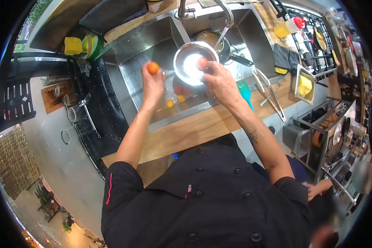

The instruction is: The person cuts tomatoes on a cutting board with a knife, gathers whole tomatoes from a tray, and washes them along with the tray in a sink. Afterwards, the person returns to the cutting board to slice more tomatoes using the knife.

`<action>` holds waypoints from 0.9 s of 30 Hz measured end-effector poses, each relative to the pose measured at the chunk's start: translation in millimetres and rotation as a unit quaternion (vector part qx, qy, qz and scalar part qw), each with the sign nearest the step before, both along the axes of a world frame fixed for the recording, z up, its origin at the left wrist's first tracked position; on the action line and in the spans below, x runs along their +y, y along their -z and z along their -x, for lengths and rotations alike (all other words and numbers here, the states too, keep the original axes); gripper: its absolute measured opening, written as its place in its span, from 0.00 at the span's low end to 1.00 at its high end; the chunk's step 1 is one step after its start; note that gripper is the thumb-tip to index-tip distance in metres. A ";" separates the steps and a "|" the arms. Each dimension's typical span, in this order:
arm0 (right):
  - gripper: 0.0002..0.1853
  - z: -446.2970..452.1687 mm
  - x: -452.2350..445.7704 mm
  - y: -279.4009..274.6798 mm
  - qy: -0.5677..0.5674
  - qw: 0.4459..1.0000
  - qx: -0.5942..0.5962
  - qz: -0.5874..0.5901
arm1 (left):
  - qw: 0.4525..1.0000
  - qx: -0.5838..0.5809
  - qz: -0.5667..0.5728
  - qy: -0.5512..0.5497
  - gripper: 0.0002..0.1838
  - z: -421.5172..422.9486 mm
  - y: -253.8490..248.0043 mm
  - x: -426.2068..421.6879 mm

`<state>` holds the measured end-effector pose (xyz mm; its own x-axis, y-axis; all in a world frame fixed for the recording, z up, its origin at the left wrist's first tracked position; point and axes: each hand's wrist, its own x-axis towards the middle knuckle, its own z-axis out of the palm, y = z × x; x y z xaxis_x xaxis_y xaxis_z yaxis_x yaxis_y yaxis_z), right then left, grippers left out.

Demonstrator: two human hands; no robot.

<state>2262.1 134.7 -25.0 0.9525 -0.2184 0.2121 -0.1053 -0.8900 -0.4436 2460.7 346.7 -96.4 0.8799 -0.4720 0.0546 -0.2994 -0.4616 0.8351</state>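
Over the left basin of the steel sink (120, 78), my left hand (153, 87) is closed around a small orange tomato (153, 67). My right hand (221, 82) reaches over the right edge of a shiny metal bowl (180, 58), its fingers closed on a reddish tomato (202, 63) above the bright inside. Two small yellow tomatoes (170, 103) lie on the sink floor below, with blurred reddish round ones (182, 89) close to the bowl. Behind the bowl, a dark-handled pot (240, 60) stands in the right basin under the tap (230, 18), with water running down.
Metal tongs (270, 95) and a teal utensil (244, 93) lie at the counter's right. A dark cloth (286, 58), a yellow squeeze bottle (288, 27) and a metal container (305, 84) stand beyond, near the stove. Another person's hand (319, 189) shows at lower right.
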 end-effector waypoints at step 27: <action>0.05 2.4 8.2 -6.7 0.024 1.000 0.017 0.002 | 0.893 0.209 -0.346 0.196 0.46 40.2 76.7 7.8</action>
